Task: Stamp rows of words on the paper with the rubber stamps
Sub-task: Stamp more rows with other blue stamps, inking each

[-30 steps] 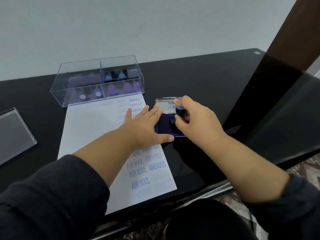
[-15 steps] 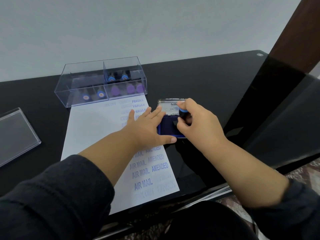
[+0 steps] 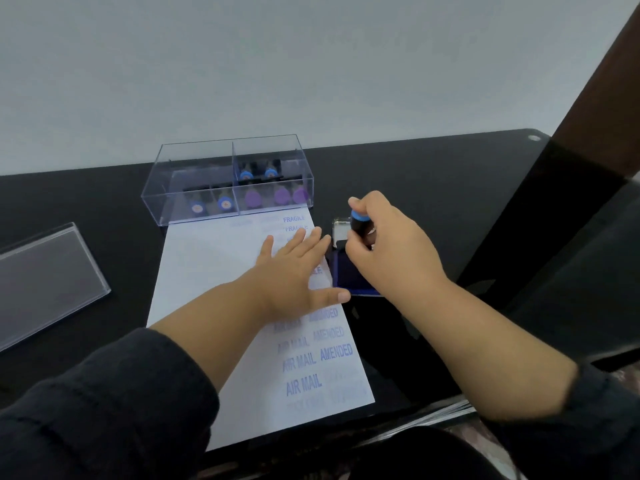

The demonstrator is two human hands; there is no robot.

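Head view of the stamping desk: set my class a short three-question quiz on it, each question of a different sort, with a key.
1. True or false: the left hand lies flat on the paper.
2. The right hand grips: A) the stamp B) the clear box C) the lid
3. Fill in: the row nearest the box reads ____.

Key: 1 true; 2 A; 3 FRAGILE.

L hand [image 3: 294, 268] flat, fingers spread; R hand [image 3: 391, 244] curled, pinching.
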